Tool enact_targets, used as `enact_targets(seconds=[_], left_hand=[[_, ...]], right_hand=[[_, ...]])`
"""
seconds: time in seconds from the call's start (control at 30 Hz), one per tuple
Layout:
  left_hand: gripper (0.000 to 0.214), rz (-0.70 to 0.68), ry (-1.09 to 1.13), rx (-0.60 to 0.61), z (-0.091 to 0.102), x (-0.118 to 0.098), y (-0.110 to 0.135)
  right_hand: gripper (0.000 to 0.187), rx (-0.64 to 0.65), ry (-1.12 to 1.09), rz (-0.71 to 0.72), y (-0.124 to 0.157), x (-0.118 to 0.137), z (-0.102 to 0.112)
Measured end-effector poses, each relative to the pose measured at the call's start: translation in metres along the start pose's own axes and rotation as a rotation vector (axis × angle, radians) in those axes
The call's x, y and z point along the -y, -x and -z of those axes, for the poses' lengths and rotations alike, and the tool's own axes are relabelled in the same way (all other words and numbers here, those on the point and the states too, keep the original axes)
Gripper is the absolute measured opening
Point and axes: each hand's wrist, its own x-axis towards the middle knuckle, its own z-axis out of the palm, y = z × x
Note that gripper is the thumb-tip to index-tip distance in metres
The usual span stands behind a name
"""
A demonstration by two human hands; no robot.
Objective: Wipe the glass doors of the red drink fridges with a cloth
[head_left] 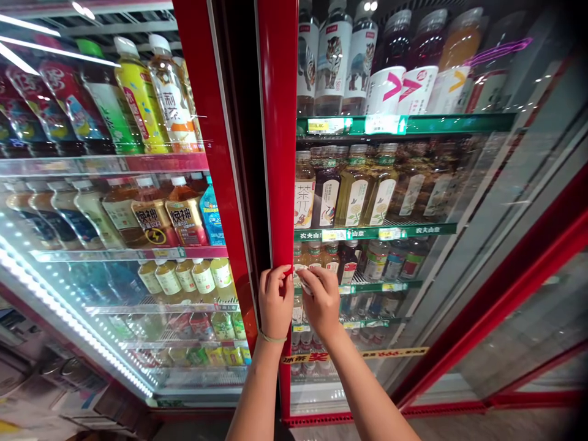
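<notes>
My left hand (276, 301) is at the edge of the red door frame (278, 153), its fingers curled over the frame. A thin band circles that wrist. Just to the right, my right hand (324, 301) is closed against the glass door (349, 343) beside the frame. Something small and whitish shows under its fingers, mostly hidden, and I cannot make out what it is. Both hands are at about the height of a lower shelf of small bottles (348, 260) behind the glass.
A dark gap (243, 122) separates this door from the left cooler's red frame (206, 110). Shelves of bottled drinks (168, 92) stand behind glass on the left. A yellow printed strip (381, 354) crosses the right door low down. Another red frame (487, 275) slants along the right.
</notes>
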Motion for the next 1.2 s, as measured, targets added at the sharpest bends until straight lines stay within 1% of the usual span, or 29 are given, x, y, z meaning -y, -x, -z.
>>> enact_targets(seconds=[0.03, 0.07, 0.1, 0.2, 0.23, 0.27, 0.33, 0.37, 0.4, 0.43, 0.5, 0.53, 0.57, 0.6, 0.67, 0.7, 0.73, 0.77, 0.83, 0.87, 0.9, 1.0, 1.03, 1.07, 1.13, 1.17, 1.2], left_hand=[[0.019, -0.003, 0.002, -0.001, 0.000, 0.000, 0.000], [0.019, -0.004, 0.002, 0.000, 0.000, 0.000, 0.000], [0.019, -0.004, 0.001, 0.002, 0.000, 0.000, 0.000], [0.018, 0.006, -0.004, -0.004, -0.001, -0.001, 0.001], [0.018, 0.010, -0.003, -0.012, -0.002, -0.001, 0.001], [0.018, 0.012, -0.002, -0.020, -0.002, -0.001, 0.001], [0.018, 0.011, -0.001, -0.034, -0.003, -0.001, 0.002], [0.018, 0.009, -0.001, -0.035, -0.004, 0.000, 0.002], [0.018, 0.008, -0.002, -0.034, -0.004, 0.000, 0.003], [0.018, 0.008, -0.003, -0.033, -0.004, 0.000, 0.003], [0.016, 0.019, -0.005, -0.042, -0.006, -0.001, 0.003], [0.015, 0.029, -0.007, -0.054, -0.007, -0.002, 0.003], [0.014, 0.040, -0.009, -0.072, -0.008, -0.004, 0.003], [0.013, 0.048, -0.012, -0.091, -0.009, -0.005, 0.002], [0.011, 0.059, -0.017, -0.118, -0.011, -0.008, 0.002], [0.011, 0.059, -0.020, -0.122, -0.012, -0.009, 0.001], [0.010, 0.058, -0.023, -0.121, -0.014, -0.010, 0.002], [0.010, 0.055, -0.028, -0.118, -0.015, -0.011, 0.002], [0.011, 0.044, -0.047, -0.112, -0.017, -0.010, 0.004], [0.012, 0.036, -0.061, -0.112, -0.018, -0.010, 0.005], [0.013, 0.027, -0.073, -0.113, -0.018, -0.010, 0.006], [0.014, 0.006, -0.103, -0.109, -0.019, -0.009, 0.008], [0.014, -0.003, -0.115, -0.102, -0.018, -0.009, 0.009], [0.013, -0.019, -0.133, -0.092, -0.018, -0.010, 0.009], [0.013, -0.072, -0.188, -0.063, -0.016, -0.012, 0.010], [0.012, -0.097, -0.218, -0.048, -0.016, -0.014, 0.009], [0.012, -0.115, -0.244, -0.036, -0.015, -0.016, 0.009]], right_hand=[[0.037, 0.036, 0.004, 0.039, 0.000, -0.001, 0.001], [0.037, 0.045, 0.012, 0.059, 0.000, -0.002, 0.003], [0.036, 0.022, 0.023, 0.045, 0.000, -0.004, 0.004], [0.034, -0.105, 0.030, -0.083, -0.002, -0.005, 0.007], [0.035, -0.108, 0.023, -0.096, -0.003, -0.005, 0.007], [0.035, -0.076, 0.016, -0.075, -0.003, -0.005, 0.006], [0.035, 0.020, 0.010, 0.022, -0.002, -0.005, 0.007], [0.034, 0.044, 0.015, 0.057, -0.002, -0.006, 0.007], [0.033, 0.040, 0.027, 0.068, -0.001, -0.007, 0.008], [0.033, 0.008, 0.038, 0.048, 0.000, -0.008, 0.009], [0.033, -0.091, 0.043, -0.052, 0.000, -0.008, 0.010], [0.033, -0.116, 0.039, -0.093, -0.001, -0.008, 0.010], [0.034, -0.108, 0.033, -0.101, -0.001, -0.007, 0.010], [0.034, -0.071, 0.027, -0.075, -0.002, -0.007, 0.011], [0.035, 0.025, 0.031, 0.034, -0.003, -0.008, 0.012], [0.035, 0.044, 0.042, 0.070, -0.003, -0.010, 0.013], [0.035, 0.026, 0.053, 0.066, -0.003, -0.011, 0.014], [0.034, -0.024, 0.064, 0.024, -0.003, -0.012, 0.015], [0.032, -0.137, 0.077, -0.109, -0.003, -0.013, 0.017], [0.031, -0.155, 0.077, -0.146, -0.003, -0.013, 0.017], [0.030, -0.137, 0.075, -0.143, -0.003, -0.012, 0.017], [0.030, 0.003, 0.088, -0.007, -0.003, -0.010, 0.019], [0.031, 0.010, 0.095, 0.004, -0.002, -0.011, 0.019], [0.031, -0.019, 0.100, -0.021, -0.002, -0.011, 0.020], [0.031, -0.129, 0.099, -0.132, -0.001, -0.013, 0.021], [0.031, -0.164, 0.092, -0.174, 0.000, -0.014, 0.021], [0.032, -0.165, 0.088, -0.180, 0.000, -0.015, 0.021]])
